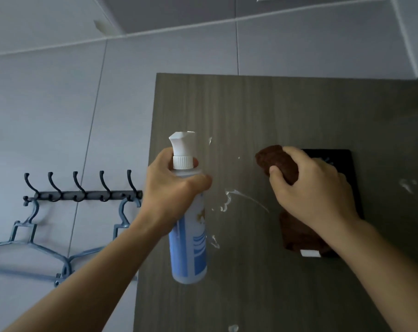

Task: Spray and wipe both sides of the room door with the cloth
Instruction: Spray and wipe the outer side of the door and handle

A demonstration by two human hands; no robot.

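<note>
Grey door (275,111) w/ white foam streaks (229,200), black panel (344,164).

Left hand (172,185) gripped spray bottle (188,236) upright before grey door (275,111); right hand (315,188) pressed brown cloth (278,164) on door; white foam streaks (229,200) between.

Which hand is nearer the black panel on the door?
Right. The right hand grips the cloth and overlaps the black panel on the door. The left hand grips the bottle near the door's left edge, well clear of the panel.
</note>
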